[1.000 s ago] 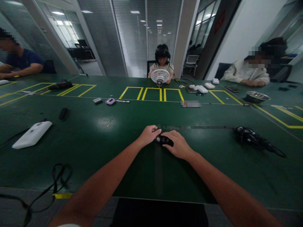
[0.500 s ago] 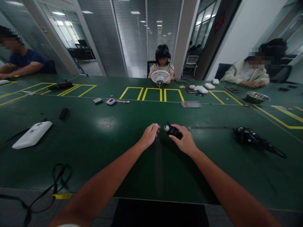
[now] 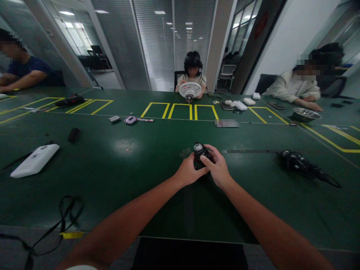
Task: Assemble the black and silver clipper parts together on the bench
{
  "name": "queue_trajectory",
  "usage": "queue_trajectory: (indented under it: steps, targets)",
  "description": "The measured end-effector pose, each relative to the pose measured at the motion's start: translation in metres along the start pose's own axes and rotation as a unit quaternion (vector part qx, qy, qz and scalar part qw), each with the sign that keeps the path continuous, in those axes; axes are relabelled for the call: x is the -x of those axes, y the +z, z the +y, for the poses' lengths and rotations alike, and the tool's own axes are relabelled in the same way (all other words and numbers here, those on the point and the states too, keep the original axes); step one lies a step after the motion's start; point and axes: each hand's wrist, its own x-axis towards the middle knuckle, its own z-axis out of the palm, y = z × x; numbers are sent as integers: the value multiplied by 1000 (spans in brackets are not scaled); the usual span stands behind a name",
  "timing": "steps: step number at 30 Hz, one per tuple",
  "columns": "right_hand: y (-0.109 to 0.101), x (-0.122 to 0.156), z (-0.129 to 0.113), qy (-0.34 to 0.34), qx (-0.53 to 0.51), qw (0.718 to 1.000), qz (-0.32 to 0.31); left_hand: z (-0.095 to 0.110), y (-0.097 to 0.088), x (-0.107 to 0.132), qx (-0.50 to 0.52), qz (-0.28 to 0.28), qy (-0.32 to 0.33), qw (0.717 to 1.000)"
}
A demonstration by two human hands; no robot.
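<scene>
Both my hands meet over the middle of the green table (image 3: 146, 161) around a small black device with a silver round end (image 3: 199, 149), which points up and away from me. My right hand (image 3: 218, 168) wraps round its right side with the thumb across the front. My left hand (image 3: 190, 171) is closed against its left and lower side. The lower part of the device is hidden by my fingers.
A black bundle with cords (image 3: 302, 167) lies to the right. A white case (image 3: 35, 160) and a black strap (image 3: 63, 213) are at the left. Three other people sit around the table; the far one holds a white fan (image 3: 190, 90). A metal bowl (image 3: 306, 114) stands far right.
My hands had parted, the right lifting the device off the table. Now the left hand has come back to it and both grip it, its silver end turned upward.
</scene>
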Motion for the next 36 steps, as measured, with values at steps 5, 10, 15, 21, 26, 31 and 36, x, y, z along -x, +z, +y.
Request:
queue_trajectory:
  steps: [5, 10, 15, 21, 26, 31, 36]
  targets:
    - [4, -1, -5, -25, -1, 1000, -16, -5, 8, 0, 32, 49, 3, 998]
    - [7, 0, -12, -76, 49, 996, -24, 2, 3, 1, 32, 87, 43, 995]
    - [6, 4, -16, -106, 94, 990, -25, 6, -1, 2, 27, 89, 64, 994]
    - [1, 5, -17, -145, 148, 978, -33, 6, -7, 3, 9, 87, 66, 994]
    - [-6, 4, -18, -163, 200, 966, -34, 7, -15, 0, -48, 95, 61, 992]
    - [-10, 2, -17, -163, 243, 956, -17, 3, -24, -3, -178, 92, 107, 974]
    - [-13, 0, -12, -158, 287, 945, -13, -1, -31, -3, -265, 56, 136, 953]
